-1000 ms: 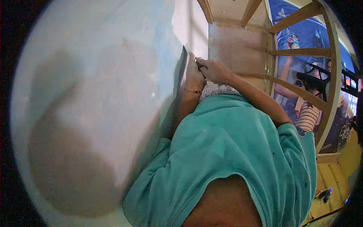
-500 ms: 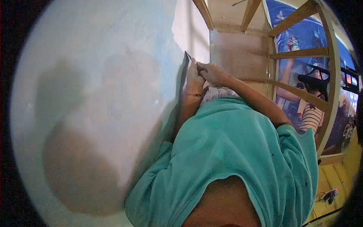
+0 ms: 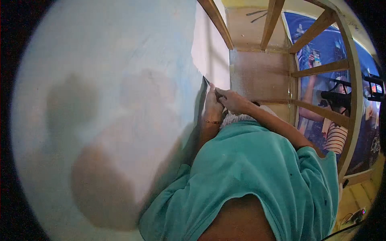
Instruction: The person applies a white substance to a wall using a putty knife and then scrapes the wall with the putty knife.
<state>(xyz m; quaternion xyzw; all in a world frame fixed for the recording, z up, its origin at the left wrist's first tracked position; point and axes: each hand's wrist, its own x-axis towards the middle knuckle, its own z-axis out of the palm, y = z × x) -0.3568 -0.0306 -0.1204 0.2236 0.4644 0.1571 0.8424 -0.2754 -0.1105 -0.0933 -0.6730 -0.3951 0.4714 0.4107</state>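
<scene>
My left hand [image 3: 213,105], with a bracelet at its wrist, is closed around what looks like a putty knife [image 3: 206,81]. Only its dark, thin blade shows, and the blade's tip meets the wall [image 3: 132,56] at the ragged border between a bluish surface and a whiter patch [image 3: 205,44]. My right hand [image 3: 235,102] is closed at the same tool, beside my left thumb. Fingers from both hands hide the handle. My forearms reach forward past my teal shirt [image 3: 249,160].
Wooden slats [image 3: 321,68] form an open frame on my right. Behind it hangs a blue printed banner [image 3: 307,34] showing a figure in a striped top. Dark brackets [image 3: 335,97] stand near it. Brownish panels [image 3: 259,74] lie ahead. Shadows fall across the wall.
The whole view has shifted, so wall, frame and hands all appear lower and slightly further right. Both hands keep their hold, and the blade stays at the border of the white patch.
</scene>
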